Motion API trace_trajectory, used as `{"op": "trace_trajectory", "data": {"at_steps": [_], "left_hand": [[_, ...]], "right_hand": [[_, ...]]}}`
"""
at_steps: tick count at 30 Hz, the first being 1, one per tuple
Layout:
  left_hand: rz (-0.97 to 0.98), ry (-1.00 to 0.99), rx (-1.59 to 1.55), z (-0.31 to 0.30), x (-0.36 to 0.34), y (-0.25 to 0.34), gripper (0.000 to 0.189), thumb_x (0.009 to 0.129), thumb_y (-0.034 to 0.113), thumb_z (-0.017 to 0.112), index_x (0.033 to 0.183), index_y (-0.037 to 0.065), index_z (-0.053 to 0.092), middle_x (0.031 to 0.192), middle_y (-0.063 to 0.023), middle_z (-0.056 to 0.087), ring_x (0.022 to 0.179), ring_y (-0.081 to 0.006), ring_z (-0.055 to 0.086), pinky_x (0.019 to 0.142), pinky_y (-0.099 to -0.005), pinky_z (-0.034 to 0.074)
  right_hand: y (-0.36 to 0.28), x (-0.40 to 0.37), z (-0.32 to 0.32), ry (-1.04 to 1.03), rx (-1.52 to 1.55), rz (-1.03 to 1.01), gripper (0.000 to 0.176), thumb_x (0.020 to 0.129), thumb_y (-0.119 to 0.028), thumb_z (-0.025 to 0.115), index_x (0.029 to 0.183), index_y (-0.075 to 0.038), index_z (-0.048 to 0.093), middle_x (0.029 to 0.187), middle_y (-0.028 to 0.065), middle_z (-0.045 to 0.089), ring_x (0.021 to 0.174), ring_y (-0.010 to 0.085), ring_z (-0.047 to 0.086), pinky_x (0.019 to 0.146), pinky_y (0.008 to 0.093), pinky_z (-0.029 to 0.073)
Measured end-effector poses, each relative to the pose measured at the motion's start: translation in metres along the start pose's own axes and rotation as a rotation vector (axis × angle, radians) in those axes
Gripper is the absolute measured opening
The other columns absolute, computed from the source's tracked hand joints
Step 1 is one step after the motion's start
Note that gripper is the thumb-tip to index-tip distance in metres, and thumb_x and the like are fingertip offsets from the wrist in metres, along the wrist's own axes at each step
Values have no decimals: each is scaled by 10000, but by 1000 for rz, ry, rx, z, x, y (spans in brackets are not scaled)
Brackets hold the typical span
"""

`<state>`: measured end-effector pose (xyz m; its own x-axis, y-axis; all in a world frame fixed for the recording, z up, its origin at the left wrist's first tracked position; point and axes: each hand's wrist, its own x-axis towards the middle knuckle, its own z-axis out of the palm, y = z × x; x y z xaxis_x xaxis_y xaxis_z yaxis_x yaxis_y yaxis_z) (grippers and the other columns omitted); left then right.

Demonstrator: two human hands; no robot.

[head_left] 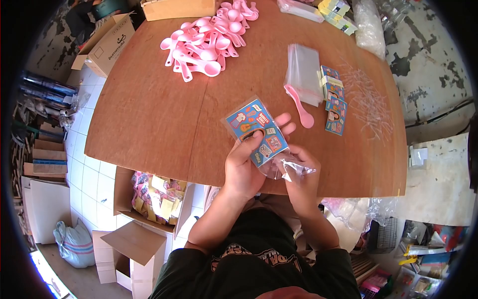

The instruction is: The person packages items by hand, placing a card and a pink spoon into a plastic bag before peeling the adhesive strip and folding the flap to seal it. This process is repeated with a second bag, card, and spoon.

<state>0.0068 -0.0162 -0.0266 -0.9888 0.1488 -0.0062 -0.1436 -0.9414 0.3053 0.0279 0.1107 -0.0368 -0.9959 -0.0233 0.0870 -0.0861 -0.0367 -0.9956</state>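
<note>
My left hand (241, 167) grips a blue printed card (256, 124) inside a clear plastic bag, thumb on top and fingers beneath. My right hand (302, 177) is closed on the crumpled open end of the clear plastic bag (295, 167), at the card's lower right. Ahead of my hands lies a single pink spoon (301, 109), its handle touching a stack of clear plastic bags (303, 70). Beside that stack are a banded bundle of printed cards (332, 82) and loose printed cards (336, 115).
A heap of pink spoons (204, 42) lies at the wooden table's (144, 114) far side, near a cardboard box (179, 9). Thin clear plastic strips (368, 102) are scattered at right. Below the left edge, a carton (123, 192) holds packed pieces. A plastic roll (369, 30) lies far right.
</note>
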Motion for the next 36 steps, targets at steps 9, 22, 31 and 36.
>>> {"op": "trace_trajectory", "data": {"at_steps": [9, 22, 31, 36], "left_hand": [[27, -53, -42, -4, -3, -6, 530, 946, 227, 458, 1414, 53, 282, 1132, -192, 590, 1099, -339, 578, 949, -458, 467], [42, -27, 133, 4, -6, -10, 568, 904, 232, 536, 1384, 16, 323, 1127, -197, 590, 1089, -325, 593, 896, -441, 507], [19, 50, 13, -3, -4, -4, 503, 908, 217, 526, 1351, 21, 390, 977, -140, 627, 940, -296, 640, 941, -467, 472], [-96, 84, -238, -10, 4, 22, 364, 946, 219, 501, 1249, 16, 505, 896, -87, 648, 856, -219, 647, 882, -433, 492]], "right_hand": [[-17, -2, 5, -81, 216, -41, 254, 861, -83, 689, 1058, 44, 590, 910, 73, 657, 833, 101, 618, 744, 249, 500], [-15, -7, 7, 23, 263, 169, 174, 924, -116, 615, 986, 46, 631, 798, 36, 643, 667, 50, 573, 570, 195, 458], [-16, -5, 13, 330, -391, -410, 225, 782, -55, 738, 994, -14, 674, 936, 110, 634, 766, 165, 609, 667, 295, 522], [-34, 15, -15, -32, -754, -1119, 305, 629, -115, 816, 920, -110, 727, 940, 76, 644, 787, 257, 616, 745, 369, 541]]}}
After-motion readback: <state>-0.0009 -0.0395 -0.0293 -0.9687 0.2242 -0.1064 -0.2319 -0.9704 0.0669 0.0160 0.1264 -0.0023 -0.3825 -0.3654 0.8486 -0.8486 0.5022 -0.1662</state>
